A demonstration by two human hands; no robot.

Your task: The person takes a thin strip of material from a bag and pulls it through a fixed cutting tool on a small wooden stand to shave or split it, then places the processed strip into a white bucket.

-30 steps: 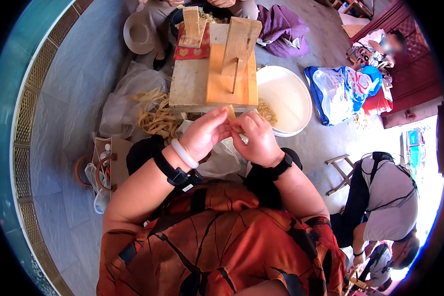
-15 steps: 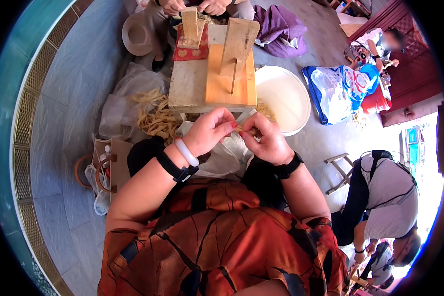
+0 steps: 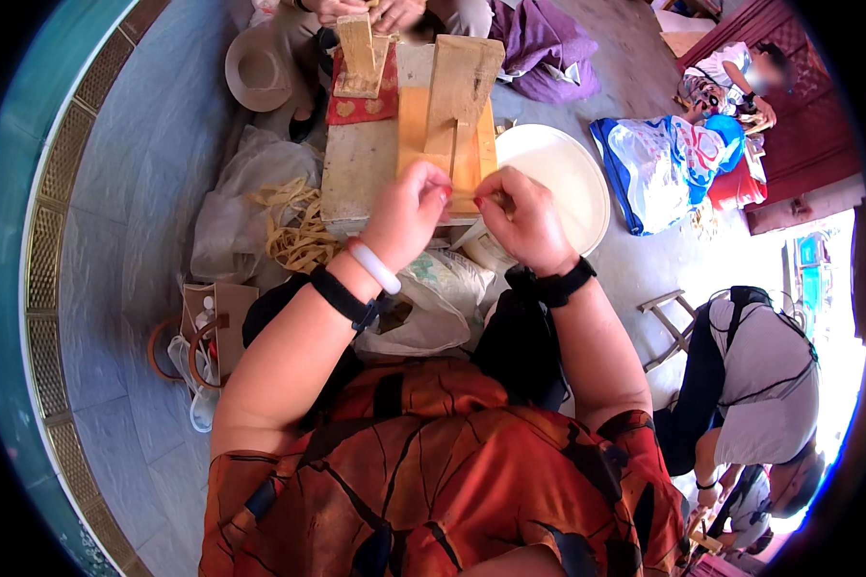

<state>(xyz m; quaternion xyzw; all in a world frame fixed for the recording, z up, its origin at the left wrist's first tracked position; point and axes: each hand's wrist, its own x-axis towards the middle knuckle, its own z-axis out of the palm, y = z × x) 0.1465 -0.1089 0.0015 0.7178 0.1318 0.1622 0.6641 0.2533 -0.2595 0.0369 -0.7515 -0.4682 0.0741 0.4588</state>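
From where I sit I count two grips: the left grip [image 3: 409, 219] and the right grip [image 3: 529, 223], a narrow gap parting their fingertips. Both have thumb and finger drawn together; I cannot tell whether either pinches anything, since the curled fingers hide it.

Just ahead of them stand one large stand [image 3: 464, 87] and one thin peg [image 3: 455, 144], on the desk [image 3: 351, 183]. Its near edge runs at the grips, partly covered by them. Farther ahead, left of the large stand, is one small stand [image 3: 358, 53] on one red cloth [image 3: 361, 108].

One bucket [image 3: 563, 168] sits right beside the right grip, which covers some of its rim. Left of the left grip lie strips [image 3: 303, 231], too tangled for me to count. One sack [image 3: 438, 298] lies nearer me, between the forearms. Beyond the desk, another person's hands [image 3: 394, 13] are cut off.
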